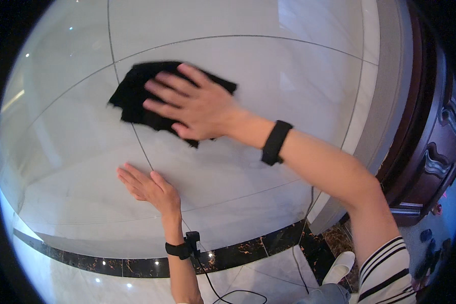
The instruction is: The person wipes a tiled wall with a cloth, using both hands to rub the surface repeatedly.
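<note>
A black cloth (136, 95) with ragged edges lies flat against the glossy, light marbled wall tiles (250, 68). On top of it rests my right hand (197, 104), fingers spread and slightly blurred, pressing the cloth to the tile. Below and to the left, my left hand (152, 190) is apart from the cloth, its palm against or close to the tiled wall; nothing shows in it. Black bands circle both wrists, and the left band carries a small black device (193, 242) with a cable.
A thin black cable (247, 292) loops down from the left wrist. Dark marbled skirting (247, 249) runs along the wall's foot above a pale tiled floor. A dark carved door (418, 182) stands at the right. Near the lower right is a white slipper (340, 266).
</note>
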Action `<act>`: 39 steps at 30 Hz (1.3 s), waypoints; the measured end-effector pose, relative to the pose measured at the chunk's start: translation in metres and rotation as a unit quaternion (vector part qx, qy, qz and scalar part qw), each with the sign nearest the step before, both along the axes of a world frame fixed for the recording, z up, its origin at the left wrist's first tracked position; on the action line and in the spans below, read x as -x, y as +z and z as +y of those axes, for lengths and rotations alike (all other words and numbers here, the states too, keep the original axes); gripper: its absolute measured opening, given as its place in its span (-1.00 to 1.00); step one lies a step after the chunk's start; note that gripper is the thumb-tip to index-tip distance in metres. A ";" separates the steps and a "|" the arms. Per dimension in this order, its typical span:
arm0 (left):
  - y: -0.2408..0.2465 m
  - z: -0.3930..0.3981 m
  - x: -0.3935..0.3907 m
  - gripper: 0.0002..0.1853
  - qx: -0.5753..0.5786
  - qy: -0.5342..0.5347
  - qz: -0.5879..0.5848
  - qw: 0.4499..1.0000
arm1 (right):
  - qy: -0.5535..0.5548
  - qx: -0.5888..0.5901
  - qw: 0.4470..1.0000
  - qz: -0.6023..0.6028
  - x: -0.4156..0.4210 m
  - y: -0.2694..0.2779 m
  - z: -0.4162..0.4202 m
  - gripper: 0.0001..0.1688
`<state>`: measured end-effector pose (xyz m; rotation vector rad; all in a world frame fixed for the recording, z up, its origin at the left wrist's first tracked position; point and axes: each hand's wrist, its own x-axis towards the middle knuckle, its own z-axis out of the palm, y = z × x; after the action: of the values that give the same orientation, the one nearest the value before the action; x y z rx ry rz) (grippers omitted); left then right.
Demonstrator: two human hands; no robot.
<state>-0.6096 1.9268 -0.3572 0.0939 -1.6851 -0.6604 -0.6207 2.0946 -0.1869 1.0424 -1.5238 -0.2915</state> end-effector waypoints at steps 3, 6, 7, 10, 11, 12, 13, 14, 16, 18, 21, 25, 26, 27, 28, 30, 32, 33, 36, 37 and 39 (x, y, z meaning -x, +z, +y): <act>0.000 0.004 0.002 -0.36 -0.014 0.000 -0.013 1.000 | -0.090 0.059 0.994 0.019 -0.006 0.006 0.052 -0.23; -0.001 0.000 0.002 -0.35 -0.019 0.004 -0.011 1.000 | -0.150 0.139 0.977 0.057 -0.003 0.005 0.114 -0.30; 0.001 0.001 0.001 -0.35 -0.019 0.003 -0.008 1.000 | -0.136 0.169 0.974 0.070 -0.002 0.002 0.143 -0.32; 0.004 0.009 0.000 -0.35 -0.027 -0.009 -0.006 1.000 | -0.169 0.275 0.943 0.081 -0.006 -0.025 0.240 -0.30; 0.004 0.010 0.001 -0.35 -0.031 -0.013 -0.008 0.999 | -0.177 0.304 0.933 0.078 -0.010 -0.036 0.270 -0.29; 0.005 0.004 0.001 -0.35 -0.033 -0.007 -0.008 0.999 | -0.240 0.372 0.896 0.030 -0.012 -0.053 0.288 -0.30; 0.007 0.003 -0.001 -0.35 -0.040 -0.010 -0.010 0.999 | -0.304 0.434 0.848 -0.016 -0.022 -0.070 0.302 -0.31; 0.008 0.005 -0.002 -0.34 -0.047 -0.015 -0.013 0.999 | -0.347 0.404 0.846 -0.021 -0.033 -0.086 0.316 -0.33; 0.009 0.011 -0.003 -0.34 -0.047 -0.022 -0.023 0.998 | -0.376 0.396 0.838 -0.009 -0.034 -0.104 0.323 -0.35; 0.008 0.009 -0.004 -0.33 -0.033 -0.016 -0.040 0.999 | -0.340 0.438 0.832 0.018 -0.019 -0.114 0.314 -0.36; 0.011 0.004 -0.006 -0.35 -0.031 -0.025 -0.023 0.999 | -0.287 0.505 0.814 0.024 -0.002 -0.112 0.291 -0.36; 0.012 0.003 -0.011 -0.37 -0.039 -0.051 -0.029 0.997 | -0.273 0.542 0.795 0.024 0.008 -0.103 0.266 -0.34; 0.011 0.006 -0.010 -0.38 -0.043 -0.058 -0.028 0.997 | -0.271 0.528 0.804 0.030 0.006 -0.097 0.253 -0.33; 0.010 0.011 -0.009 -0.38 -0.044 -0.068 -0.028 0.996 | -0.262 0.492 0.828 0.062 0.007 -0.090 0.244 -0.33; 0.011 0.006 -0.010 -0.38 -0.039 -0.063 -0.032 0.997 | -0.247 0.467 0.846 0.068 0.010 -0.084 0.212 -0.31; 0.015 0.000 -0.014 -0.38 -0.036 -0.061 -0.041 0.997 | -0.211 0.435 0.874 0.049 0.017 -0.073 0.154 -0.24; 0.019 -0.010 -0.019 -0.40 -0.044 -0.069 -0.032 0.996 | -0.200 0.377 0.904 0.029 0.017 -0.064 0.076 -0.17; 0.019 -0.013 -0.019 -0.40 -0.052 -0.076 -0.029 0.995 | -0.169 0.343 0.924 0.009 0.017 -0.065 0.040 -0.13; 0.016 0.006 -0.012 -0.42 -0.136 -0.148 0.010 0.980 | -0.127 0.200 0.971 -0.043 0.020 -0.085 -0.027 -0.13; 0.018 0.008 -0.013 -0.42 -0.168 -0.152 0.020 0.974 | -0.109 0.153 0.980 -0.062 0.021 -0.093 -0.050 -0.18; 0.025 0.003 -0.017 -0.41 -0.227 -0.148 0.046 0.961 | -0.019 0.093 0.995 -0.015 0.027 -0.109 -0.093 -0.35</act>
<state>-0.5930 1.9293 -0.3324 0.1348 -1.4425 -1.2548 -0.6479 2.0015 -0.2963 0.8748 -1.5663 -0.1577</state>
